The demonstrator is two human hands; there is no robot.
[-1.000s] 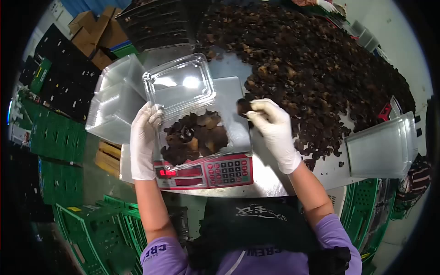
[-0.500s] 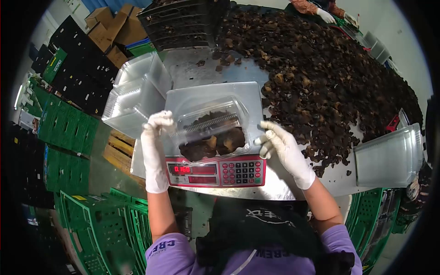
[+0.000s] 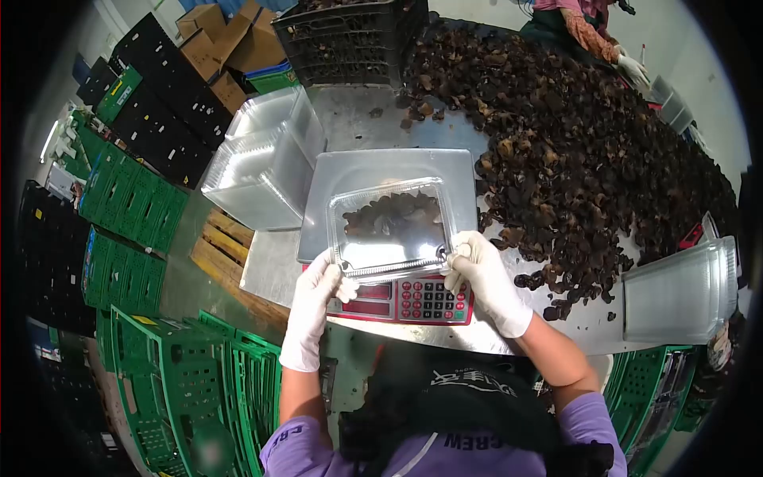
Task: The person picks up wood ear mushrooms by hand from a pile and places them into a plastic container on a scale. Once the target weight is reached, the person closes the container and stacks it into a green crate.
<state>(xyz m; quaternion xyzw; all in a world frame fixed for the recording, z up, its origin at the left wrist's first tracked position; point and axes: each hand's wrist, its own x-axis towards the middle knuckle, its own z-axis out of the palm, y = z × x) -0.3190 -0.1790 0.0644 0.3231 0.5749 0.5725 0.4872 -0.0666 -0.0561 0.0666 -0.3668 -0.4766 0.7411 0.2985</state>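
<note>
A clear plastic box [image 3: 389, 230] with its lid over dark brown, mushroom-like pieces [image 3: 393, 213] lies on the metal pan of a red scale [image 3: 469, 312]. My left hand [image 3: 316, 298], in a white glove, grips the box's near left corner with bent fingers. At the near right corner, my gloved right hand [image 3: 486, 274] pinches the edge between thumb and fingers. The scale's display is partly covered by the left hand and the box.
Stacked empty clear boxes [image 3: 262, 167] stand left of the scale, others [image 3: 679, 290] at the right. A large heap of dark pieces [image 3: 572, 151] covers the table's right side. A black crate [image 3: 350, 48] stands behind. Another person's gloved hand [image 3: 633, 70] is at the far right.
The half-open lid has come down over the box. Both hands have moved in to its near corners and closed on them. The whole view has shifted slightly.
</note>
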